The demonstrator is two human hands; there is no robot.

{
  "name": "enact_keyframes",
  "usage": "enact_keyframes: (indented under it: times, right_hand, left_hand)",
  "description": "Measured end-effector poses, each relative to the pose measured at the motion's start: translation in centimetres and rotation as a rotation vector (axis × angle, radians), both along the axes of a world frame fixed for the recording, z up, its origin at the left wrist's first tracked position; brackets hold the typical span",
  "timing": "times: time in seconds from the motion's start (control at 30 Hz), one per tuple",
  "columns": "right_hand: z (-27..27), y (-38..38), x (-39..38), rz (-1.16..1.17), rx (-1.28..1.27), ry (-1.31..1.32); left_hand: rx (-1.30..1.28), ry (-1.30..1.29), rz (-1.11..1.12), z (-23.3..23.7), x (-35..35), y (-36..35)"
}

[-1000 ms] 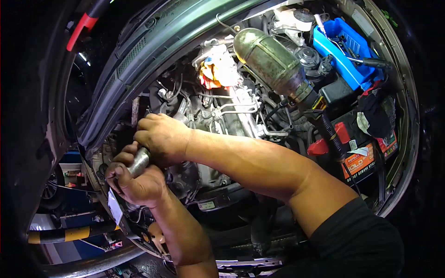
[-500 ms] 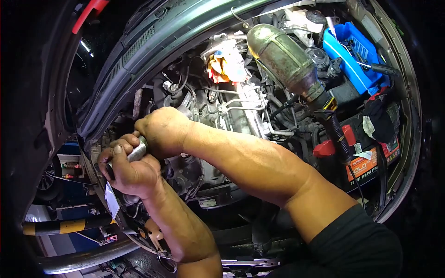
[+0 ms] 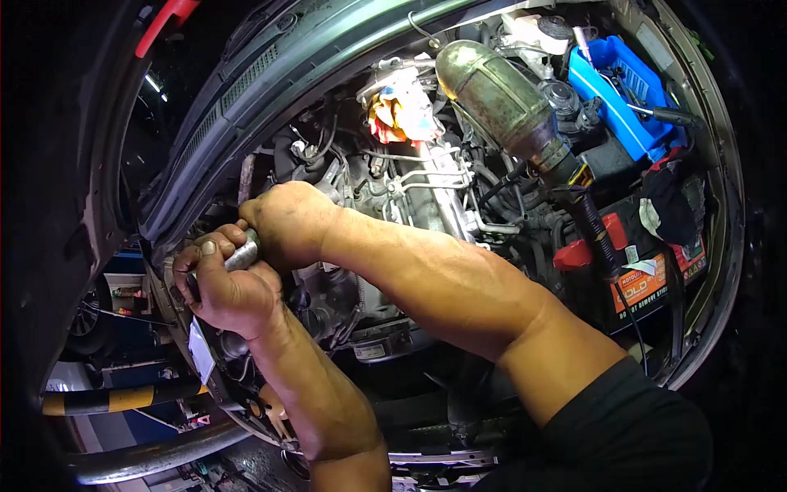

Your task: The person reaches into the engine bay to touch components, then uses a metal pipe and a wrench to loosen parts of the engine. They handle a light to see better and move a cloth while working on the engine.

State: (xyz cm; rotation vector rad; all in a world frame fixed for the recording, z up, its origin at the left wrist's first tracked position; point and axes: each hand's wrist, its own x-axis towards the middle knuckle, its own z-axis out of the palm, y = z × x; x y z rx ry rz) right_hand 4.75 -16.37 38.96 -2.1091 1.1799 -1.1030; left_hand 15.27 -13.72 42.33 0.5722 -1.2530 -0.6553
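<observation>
In the left part of the engine bay, my left hand point(image 3: 234, 291) has its fingers wrapped round a rounded grey metal piece point(image 3: 244, 252); its kind is not clear. The piece shows between the two hands. My right hand point(image 3: 287, 217) is curled into a fist just above and touching or close to it, the back of the hand towards me. What the right fingers grip is hidden beneath them. Below and beside both hands lies the engine point(image 3: 369, 271), with hoses and metal pipes.
A lit work lamp point(image 3: 500, 98) hangs over the engine, near a bundled cloth point(image 3: 402, 111). At the right are a blue tool tray point(image 3: 615, 98), a screwdriver-like handle point(image 3: 676, 117), a dark cloth point(image 3: 676, 209) and the battery point(image 3: 643, 287). A striped bar point(image 3: 131, 399) stands at lower left.
The view has shifted slightly. Both hands keep nearly the same place and hold, with the metal piece still between them.
</observation>
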Motion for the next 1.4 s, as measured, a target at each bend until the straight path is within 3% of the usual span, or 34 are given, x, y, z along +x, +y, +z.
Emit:
enact_keyframes:
  times: [1.4]
  right_hand:
    - [2.3,-1.6,0.1,-0.054,0.039,-0.036]
  left_hand:
    - [0.194,0.067,-0.020,3.2,-0.2,-3.3]
